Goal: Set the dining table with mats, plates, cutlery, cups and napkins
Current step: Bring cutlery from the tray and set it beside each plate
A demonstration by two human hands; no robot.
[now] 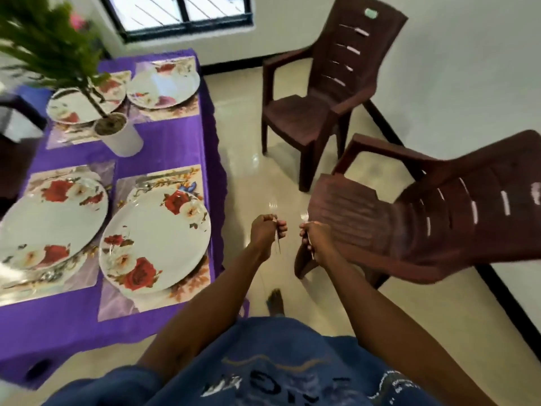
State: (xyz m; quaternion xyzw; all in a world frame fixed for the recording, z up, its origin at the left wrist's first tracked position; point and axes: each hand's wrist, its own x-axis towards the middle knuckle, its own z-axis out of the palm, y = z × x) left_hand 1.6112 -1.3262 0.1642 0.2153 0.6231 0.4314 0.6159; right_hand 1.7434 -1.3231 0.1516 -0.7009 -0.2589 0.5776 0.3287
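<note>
Presently each hand grips one thin metal fork, tines up: left hand [265, 230] on the left fork [273, 213], right hand [314, 235] on the right fork [306, 219], both held over the glossy tiled floor, right of the table [164, 148]. Risk, as judged: the slim, smooth handles could slip and drop onto the tiles, or snag the draped purple cloth. Round floral plates [155, 241] sit on rectangular glossy mats [193, 282].

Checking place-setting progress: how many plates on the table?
4. Near right plate, near left plate, far right plate, far left plate partly behind the plant. Stacked ones could be hidden underneath.
</note>
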